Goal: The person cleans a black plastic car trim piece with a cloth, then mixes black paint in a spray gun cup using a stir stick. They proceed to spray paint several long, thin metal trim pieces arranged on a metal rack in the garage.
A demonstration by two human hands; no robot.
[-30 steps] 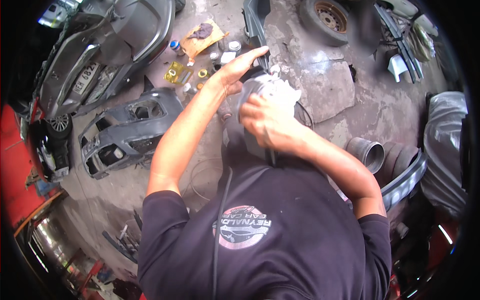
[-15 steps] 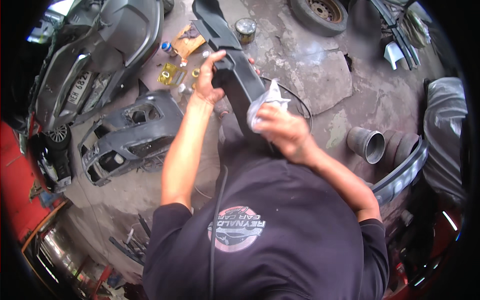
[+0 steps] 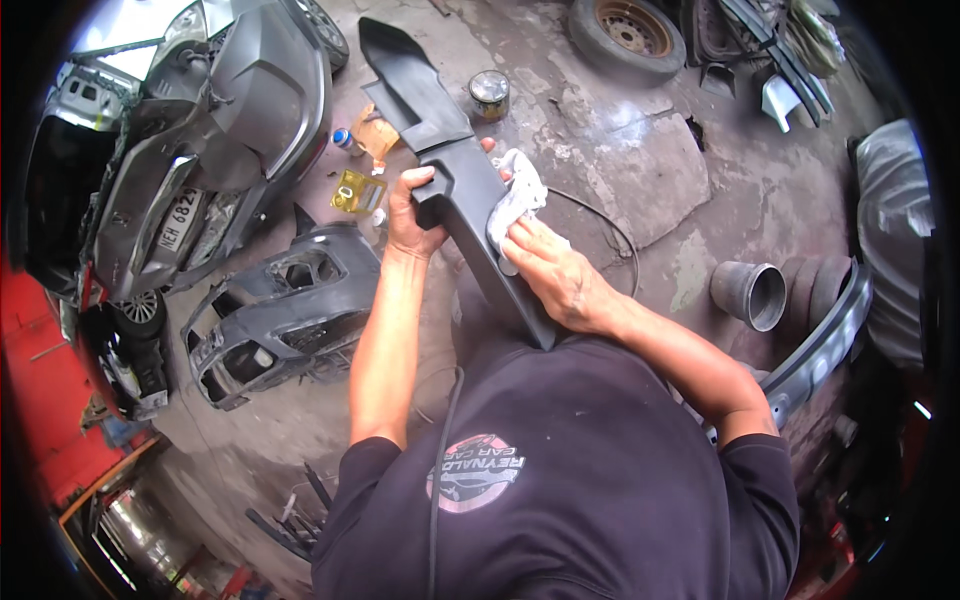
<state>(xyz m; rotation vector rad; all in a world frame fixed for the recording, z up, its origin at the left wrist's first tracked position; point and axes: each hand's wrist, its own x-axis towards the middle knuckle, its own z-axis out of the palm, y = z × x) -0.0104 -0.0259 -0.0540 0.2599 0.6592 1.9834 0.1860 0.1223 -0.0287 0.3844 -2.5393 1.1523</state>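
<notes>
A long, angular black plastic trim piece [image 3: 425, 95] runs diagonally from the top centre down to my dark shirt. Around its left edge, midway along, my left hand [image 3: 412, 220] is closed, with fingertips showing on both sides. My right hand [image 3: 548, 268] is closed on a crumpled white cloth [image 3: 520, 185] and presses it against the trim's lower right part.
Dark car body panels [image 3: 250, 90] and a detached grey bumper [image 3: 275, 270] fill the left. A can [image 3: 489, 92], cardboard [image 3: 375, 130] and yellow container [image 3: 352, 192] lie beyond my hands. A tyre [image 3: 625, 50], loose hose [image 3: 620, 240] and metal cylinder [image 3: 745, 295] are rightward.
My left hand has moved down and left, swinging the trim's far end leftward and showing more of its face. The cloth has shifted from its middle to its right side and looks less blurred.
</notes>
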